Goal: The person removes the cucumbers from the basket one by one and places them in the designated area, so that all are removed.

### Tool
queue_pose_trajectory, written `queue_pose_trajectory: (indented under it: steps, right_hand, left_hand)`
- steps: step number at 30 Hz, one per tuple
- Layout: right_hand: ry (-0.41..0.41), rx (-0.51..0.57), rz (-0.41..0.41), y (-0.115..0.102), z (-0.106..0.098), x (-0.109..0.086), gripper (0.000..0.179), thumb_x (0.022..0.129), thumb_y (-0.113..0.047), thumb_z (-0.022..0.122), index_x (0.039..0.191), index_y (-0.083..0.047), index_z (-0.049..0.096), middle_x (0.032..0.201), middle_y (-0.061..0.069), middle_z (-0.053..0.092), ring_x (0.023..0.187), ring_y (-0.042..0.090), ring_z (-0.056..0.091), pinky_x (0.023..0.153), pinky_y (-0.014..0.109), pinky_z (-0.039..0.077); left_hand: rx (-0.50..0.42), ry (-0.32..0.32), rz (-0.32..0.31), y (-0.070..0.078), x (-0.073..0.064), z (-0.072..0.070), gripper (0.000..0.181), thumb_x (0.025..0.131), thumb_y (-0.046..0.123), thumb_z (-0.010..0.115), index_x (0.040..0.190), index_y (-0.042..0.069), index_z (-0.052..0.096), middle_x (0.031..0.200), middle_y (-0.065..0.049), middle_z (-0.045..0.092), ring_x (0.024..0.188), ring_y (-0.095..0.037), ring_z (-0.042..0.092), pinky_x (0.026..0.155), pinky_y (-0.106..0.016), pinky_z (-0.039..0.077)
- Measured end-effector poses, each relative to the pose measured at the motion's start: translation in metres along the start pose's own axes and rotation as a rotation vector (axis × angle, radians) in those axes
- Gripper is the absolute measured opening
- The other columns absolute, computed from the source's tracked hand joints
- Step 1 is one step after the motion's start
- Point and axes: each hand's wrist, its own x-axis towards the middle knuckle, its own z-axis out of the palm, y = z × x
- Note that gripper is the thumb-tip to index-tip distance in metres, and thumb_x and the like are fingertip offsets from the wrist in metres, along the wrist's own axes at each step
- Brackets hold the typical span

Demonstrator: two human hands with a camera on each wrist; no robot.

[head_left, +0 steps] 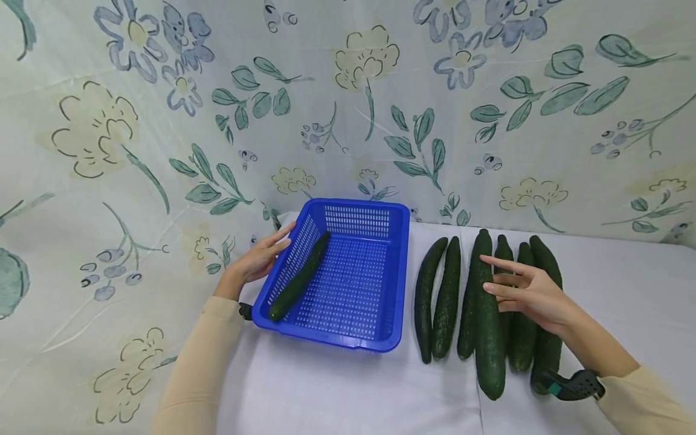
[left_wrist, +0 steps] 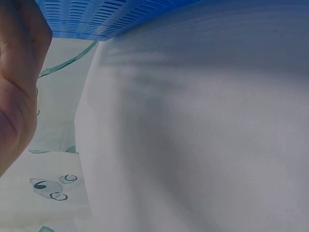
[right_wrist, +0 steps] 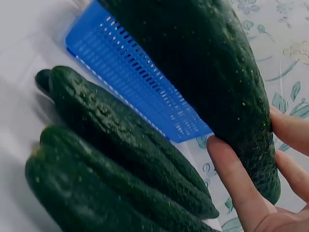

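Observation:
On the right in the head view, my right hand (head_left: 535, 296) holds a long dark green cucumber (head_left: 490, 344) between thumb and fingers. The right wrist view shows this cucumber (right_wrist: 198, 63) raised over the others, gripped near its far end. My left hand (head_left: 262, 257) lies along the left side of a blue plastic basket (head_left: 403, 272), its fingers extended against the rim. Inside the basket one cucumber (head_left: 299, 281) lies slantwise along the left wall. Only part of the left hand (left_wrist: 17, 72) appears in the left wrist view, beneath the basket's perforated side (left_wrist: 96, 19).
Two cucumbers (head_left: 447, 302) lie just right of the basket, with several more (head_left: 523, 338) beneath and beyond the right hand. All rest on a white cloth (head_left: 348, 393). A flowered curtain (head_left: 326, 109) hangs behind and along the left side.

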Motion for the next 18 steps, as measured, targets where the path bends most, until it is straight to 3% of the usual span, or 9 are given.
queue_pose_trajectory:
  steps: [18]
  right_hand:
    - [0.042,-0.113,0.006,0.014,-0.050,-0.016,0.057,0.100,-0.005,0.061,0.152,-0.023,0.045,0.117,0.007,0.053,0.087,0.017,0.065,0.072,0.037,0.060]
  left_hand:
    - [0.004,0.001,-0.003,0.001,-0.001,0.001,0.055,0.108,0.029,0.045,0.158,0.038,0.025,0.145,-0.022,0.046,0.095,-0.020,0.067,0.076,-0.030,0.059]
